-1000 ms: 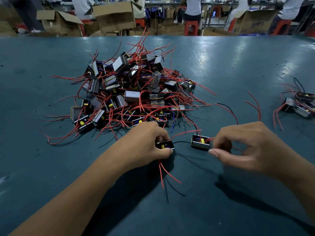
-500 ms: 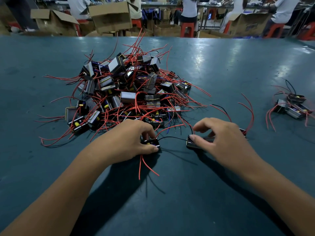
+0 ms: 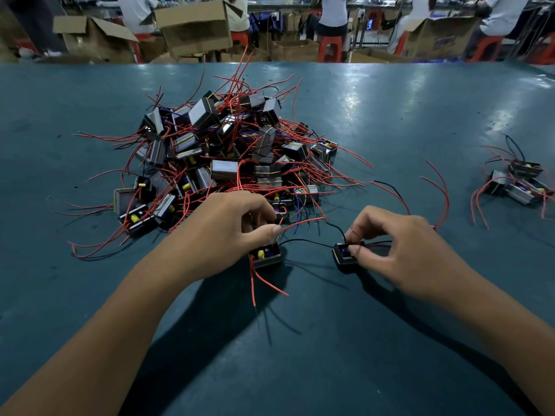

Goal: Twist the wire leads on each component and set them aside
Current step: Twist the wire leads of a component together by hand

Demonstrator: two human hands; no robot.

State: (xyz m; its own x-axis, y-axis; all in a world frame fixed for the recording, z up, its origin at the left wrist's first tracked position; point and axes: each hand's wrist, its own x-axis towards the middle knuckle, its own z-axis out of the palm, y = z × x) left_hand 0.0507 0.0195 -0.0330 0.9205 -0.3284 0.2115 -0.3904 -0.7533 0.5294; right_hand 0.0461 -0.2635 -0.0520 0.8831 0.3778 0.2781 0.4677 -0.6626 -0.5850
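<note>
A big heap of small black components (image 3: 228, 157) with red and black wire leads lies on the teal table (image 3: 390, 109). Two components sit apart in front of it. My left hand (image 3: 222, 232) is above the left component (image 3: 265, 256) and pinches its red lead between thumb and fingers. My right hand (image 3: 399, 247) pinches red leads at the top of the right component (image 3: 345, 257), thumb resting on its body. A black wire runs between the two components. Red leads trail toward me from the left component.
A small group of components (image 3: 519, 181) with red leads lies at the right edge of the table. Beyond the far table edge stand cardboard boxes (image 3: 192, 25), red stools and several people at another bench.
My left hand lifted off its component and now pinches its lead above it. My right hand shifted from covering the right component to pinching its leads.
</note>
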